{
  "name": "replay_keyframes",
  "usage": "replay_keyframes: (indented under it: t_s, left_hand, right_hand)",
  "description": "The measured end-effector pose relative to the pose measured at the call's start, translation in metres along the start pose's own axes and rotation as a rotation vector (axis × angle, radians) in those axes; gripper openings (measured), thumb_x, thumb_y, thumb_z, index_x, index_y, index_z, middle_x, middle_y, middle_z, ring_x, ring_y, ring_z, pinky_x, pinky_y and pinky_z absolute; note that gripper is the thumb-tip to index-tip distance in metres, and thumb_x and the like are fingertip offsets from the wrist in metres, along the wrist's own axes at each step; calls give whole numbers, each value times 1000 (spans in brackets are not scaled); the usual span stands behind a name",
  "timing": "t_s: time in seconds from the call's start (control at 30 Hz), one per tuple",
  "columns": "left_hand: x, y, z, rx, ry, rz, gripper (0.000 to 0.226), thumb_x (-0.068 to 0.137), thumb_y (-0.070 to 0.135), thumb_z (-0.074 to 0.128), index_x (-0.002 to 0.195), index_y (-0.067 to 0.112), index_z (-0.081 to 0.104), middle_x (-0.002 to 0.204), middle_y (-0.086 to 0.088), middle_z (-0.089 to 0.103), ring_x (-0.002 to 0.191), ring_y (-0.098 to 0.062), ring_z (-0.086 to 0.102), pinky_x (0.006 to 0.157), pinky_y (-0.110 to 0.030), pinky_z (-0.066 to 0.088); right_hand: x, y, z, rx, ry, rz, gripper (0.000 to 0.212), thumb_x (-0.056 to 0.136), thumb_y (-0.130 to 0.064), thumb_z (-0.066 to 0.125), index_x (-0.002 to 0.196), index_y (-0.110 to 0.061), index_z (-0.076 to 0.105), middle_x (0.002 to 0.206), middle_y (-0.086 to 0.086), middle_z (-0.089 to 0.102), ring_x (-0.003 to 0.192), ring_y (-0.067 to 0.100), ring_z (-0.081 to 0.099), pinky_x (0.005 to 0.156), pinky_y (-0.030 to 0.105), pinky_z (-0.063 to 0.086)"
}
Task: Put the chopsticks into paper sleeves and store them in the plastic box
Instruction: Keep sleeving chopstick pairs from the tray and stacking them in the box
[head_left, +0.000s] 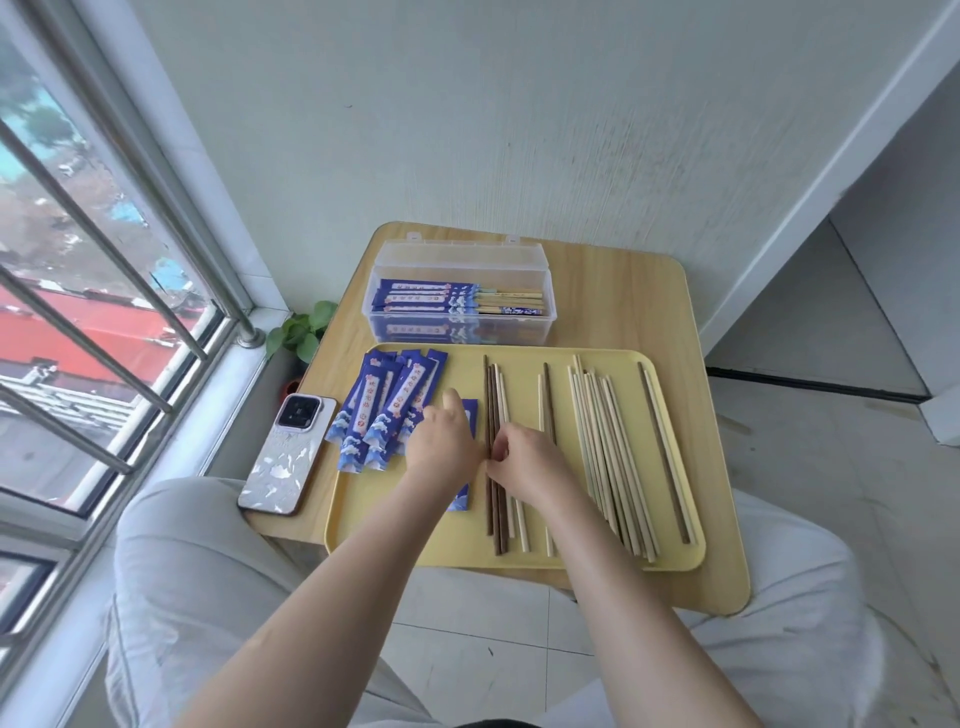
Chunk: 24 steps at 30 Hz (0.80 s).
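Observation:
A yellow tray (566, 558) lies on a small wooden table. On its left sits a pile of blue paper sleeves (387, 410). One single blue sleeve (470, 415) lies under my left hand (444, 441), whose fingers rest flat on it. Just right of it lie dark brown chopsticks (493, 514) and pale ones. My right hand (524, 457) pinches the dark chopsticks with its fingertips. A bundle of light wooden chopsticks (608, 457) lies further right. The clear plastic box (462, 291) behind the tray stands with its lid up and holds several sleeved pairs.
A phone (288, 457) in a shiny case lies on the table left of the tray. A small green plant (301, 332) stands by the window sill. The wall is right behind the box. My knees sit under the table's front edge.

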<state>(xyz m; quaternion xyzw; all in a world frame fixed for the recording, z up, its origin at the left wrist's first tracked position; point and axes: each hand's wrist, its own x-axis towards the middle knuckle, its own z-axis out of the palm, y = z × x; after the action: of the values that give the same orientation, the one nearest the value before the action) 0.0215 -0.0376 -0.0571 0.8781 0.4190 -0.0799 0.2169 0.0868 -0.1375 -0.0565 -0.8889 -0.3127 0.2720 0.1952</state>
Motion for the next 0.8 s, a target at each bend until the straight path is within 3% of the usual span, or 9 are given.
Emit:
replay_keyframes:
  t_s: [0.07, 0.23, 0.33, 0.43, 0.57, 0.63, 0.73, 0.8]
  left_hand:
    - [0, 2, 2, 42, 7, 7, 42, 92, 17, 61, 124, 10, 36, 114, -15, 53, 79, -27, 49, 54, -31, 35]
    - [-2, 8, 1, 158, 34, 53, 43, 92, 12, 57, 128, 8, 36, 111, -13, 59, 91, -29, 62, 57, -32, 42]
    - [-1, 6, 0, 129, 55, 45, 42, 90, 5, 52, 129, 8, 36, 102, -11, 63, 87, -31, 65, 55, -34, 44]
    - [6, -6, -3, -204, 118, -43, 46, 89, 0, 49, 132, 11, 36, 96, -8, 61, 77, -29, 60, 57, -35, 47]
    - [12, -11, -17, -951, 145, -173, 71, 92, 8, 63, 150, 31, 30, 129, -9, 56, 80, -19, 65, 57, -30, 54]
    - [9, -8, -21, -1096, 188, -183, 68, 92, 8, 64, 146, 38, 35, 130, -9, 56, 85, -22, 69, 58, -30, 59]
    - [8, -6, -24, -1180, 246, -202, 56, 93, 9, 63, 139, 36, 44, 125, -4, 57, 87, -22, 69, 72, -42, 63]
    - [9, -5, -24, -1239, 240, -212, 51, 94, 11, 64, 136, 34, 47, 124, -3, 56, 85, -17, 68, 74, -40, 63]
  right_hand:
    - [-2, 1, 1, 7, -2, 9, 10, 92, -21, 58, 99, -13, 59, 95, 1, 63, 80, 21, 58, 53, 26, 37]
    - [-2, 4, -1, 47, 27, 15, 7, 92, -20, 57, 96, -14, 59, 87, -3, 57, 77, 19, 53, 52, 24, 32]
    - [-3, 3, -4, 86, 31, -1, 10, 96, -25, 55, 99, -16, 59, 91, -4, 59, 83, 20, 58, 59, 28, 41]
    - [-1, 1, -6, 199, 31, -19, 15, 98, -33, 54, 98, -19, 60, 91, -5, 62, 83, 19, 62, 71, 34, 51]
    - [0, -5, -7, 438, -34, -54, 46, 78, -62, 69, 105, -28, 53, 91, -2, 65, 80, 22, 69, 73, 40, 56]
    - [0, -9, -5, 486, -48, -80, 57, 73, -57, 78, 114, -30, 47, 94, -2, 68, 76, 19, 70, 71, 41, 59]
    - [0, -15, -2, 544, 57, -123, 48, 82, -38, 79, 113, -30, 44, 93, -1, 68, 65, 15, 67, 68, 43, 59]
    - [0, -16, -6, 617, 115, -135, 40, 85, -32, 77, 109, -26, 46, 91, 0, 69, 60, 15, 65, 65, 43, 59]
